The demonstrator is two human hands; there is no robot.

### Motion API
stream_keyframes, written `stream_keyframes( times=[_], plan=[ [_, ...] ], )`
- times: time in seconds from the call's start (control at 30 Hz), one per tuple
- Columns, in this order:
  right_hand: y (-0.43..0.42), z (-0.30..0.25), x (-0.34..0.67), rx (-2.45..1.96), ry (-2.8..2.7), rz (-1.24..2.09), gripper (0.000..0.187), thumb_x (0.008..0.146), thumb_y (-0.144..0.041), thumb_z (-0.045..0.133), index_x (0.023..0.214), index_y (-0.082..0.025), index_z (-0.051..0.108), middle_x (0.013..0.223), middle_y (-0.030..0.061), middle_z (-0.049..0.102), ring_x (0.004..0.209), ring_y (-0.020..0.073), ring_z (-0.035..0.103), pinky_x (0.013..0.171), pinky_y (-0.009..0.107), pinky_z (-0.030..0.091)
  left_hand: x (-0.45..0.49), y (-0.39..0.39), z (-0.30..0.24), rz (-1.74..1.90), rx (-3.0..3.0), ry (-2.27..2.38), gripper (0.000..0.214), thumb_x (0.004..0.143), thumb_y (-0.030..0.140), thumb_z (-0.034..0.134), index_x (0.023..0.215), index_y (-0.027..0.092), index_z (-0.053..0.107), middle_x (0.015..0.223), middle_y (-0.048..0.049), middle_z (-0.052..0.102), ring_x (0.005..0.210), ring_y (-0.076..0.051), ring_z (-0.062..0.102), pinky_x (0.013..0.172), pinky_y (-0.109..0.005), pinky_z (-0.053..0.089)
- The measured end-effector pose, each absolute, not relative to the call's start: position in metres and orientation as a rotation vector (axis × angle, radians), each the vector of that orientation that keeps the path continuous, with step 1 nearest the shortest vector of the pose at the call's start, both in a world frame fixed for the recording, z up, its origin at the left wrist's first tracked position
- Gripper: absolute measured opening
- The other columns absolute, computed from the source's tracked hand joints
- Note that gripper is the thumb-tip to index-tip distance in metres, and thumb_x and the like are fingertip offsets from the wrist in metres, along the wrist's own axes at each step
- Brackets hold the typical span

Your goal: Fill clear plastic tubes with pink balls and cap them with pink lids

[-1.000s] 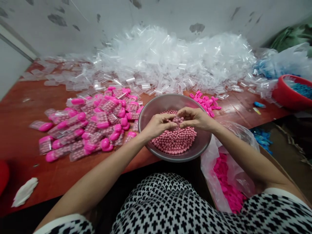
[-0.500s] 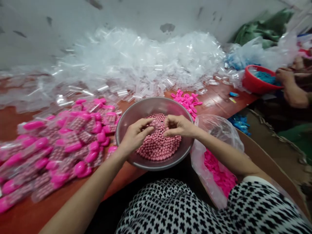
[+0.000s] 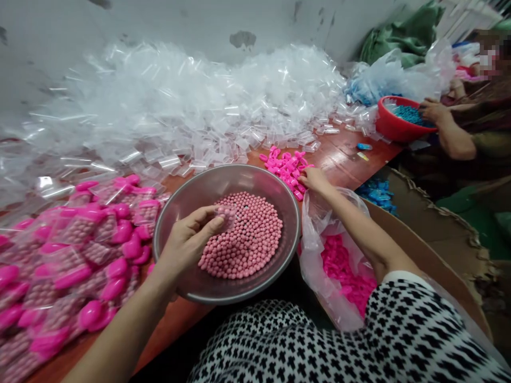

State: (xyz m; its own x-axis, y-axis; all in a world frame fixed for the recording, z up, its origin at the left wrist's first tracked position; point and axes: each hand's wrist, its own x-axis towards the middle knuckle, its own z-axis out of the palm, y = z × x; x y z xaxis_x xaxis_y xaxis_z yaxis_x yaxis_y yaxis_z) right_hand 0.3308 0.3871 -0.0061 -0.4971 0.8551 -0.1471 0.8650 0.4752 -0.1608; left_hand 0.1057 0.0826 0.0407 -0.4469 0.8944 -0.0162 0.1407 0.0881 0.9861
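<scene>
A metal bowl (image 3: 187,194) of small pink balls (image 3: 249,239) sits at the table's near edge. My left hand (image 3: 187,242) hovers over the bowl's left side, fingers pinched on a small clear container (image 3: 227,213) with pink balls in it. My right hand (image 3: 313,180) has reached past the bowl's right rim and rests, fingers curled, on a small heap of pink caps (image 3: 285,166); what it grips is hidden.
Filled capped containers (image 3: 80,250) are piled at left. Empty clear containers (image 3: 179,106) heap along the wall. A plastic bag of pink caps (image 3: 339,266) stands in a cardboard box (image 3: 431,260) at right. Another person's hand (image 3: 433,109) reaches into a red bowl (image 3: 393,127).
My right hand left the bowl and moved right and away to the pink caps. My left hand stayed over the bowl holding the container. The view swung right.
</scene>
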Motion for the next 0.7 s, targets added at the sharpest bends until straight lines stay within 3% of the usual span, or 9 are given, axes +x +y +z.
stream_keyframes(
  times=[0.17,0.3,0.4,0.47,0.57,0.7],
  plan=[
    [0.387,-0.016,0.328,1.753,2.669,-0.329,0.03,0.092,-0.031,0.054,0.115,-0.017,0.069,0.118,0.0158,0.071,0.11,0.0258,0.066,0.091,0.034,0.048,0.107,0.081,0.04,1.429,0.962,1.693,0.048,0.067,0.058,0.083,0.097,0.021,0.076,0.094,-0.0065,0.077,0.093,-0.027,0.072,0.088,-0.042,0.062],
    [0.384,0.0,0.341,1.885,2.707,-0.341,0.031,0.092,-0.023,0.053,0.115,-0.012,0.07,0.119,0.0189,0.071,0.111,0.0282,0.066,0.095,0.039,0.048,0.102,0.078,0.035,1.466,0.9,1.628,0.045,0.07,0.053,0.083,0.1,0.02,0.075,0.1,-0.0069,0.077,0.097,-0.026,0.071,0.09,-0.039,0.061],
    [0.359,0.023,0.345,1.909,2.825,-0.374,0.034,0.093,-0.022,0.052,0.122,-0.013,0.067,0.121,0.0134,0.071,0.109,0.0218,0.067,0.096,0.033,0.049,0.099,0.077,0.034,1.504,0.812,1.557,0.042,0.07,0.048,0.085,0.101,0.021,0.075,0.103,-0.0062,0.077,0.097,-0.023,0.072,0.088,-0.031,0.061],
    [0.328,0.038,0.336,1.742,3.002,-0.538,0.034,0.092,-0.022,0.056,0.124,-0.02,0.066,0.115,0.0035,0.074,0.101,0.014,0.069,0.091,0.025,0.05,0.099,0.078,0.035,1.529,0.724,1.498,0.043,0.068,0.046,0.087,0.101,0.022,0.075,0.107,-0.0054,0.077,0.098,-0.022,0.072,0.086,-0.026,0.061],
    [0.276,0.052,0.306,0.936,3.341,-1.171,0.039,0.088,-0.024,0.061,0.126,-0.019,0.063,0.105,0.0026,0.075,0.089,0.0141,0.069,0.082,0.025,0.053,0.1,0.079,0.038,1.538,0.632,1.425,0.046,0.063,0.044,0.091,0.1,0.023,0.075,0.112,-0.0046,0.076,0.1,-0.022,0.072,0.084,-0.022,0.061],
    [0.224,0.055,0.264,0.411,3.423,-1.303,0.036,0.088,-0.018,0.057,0.123,-0.019,0.064,0.113,0.0058,0.074,0.095,0.0148,0.068,0.088,0.027,0.052,0.101,0.078,0.04,1.596,0.621,1.326,0.045,0.06,0.041,0.093,0.097,0.023,0.075,0.103,-0.0034,0.078,0.093,-0.021,0.074,0.08,-0.021,0.062]
  ],
)
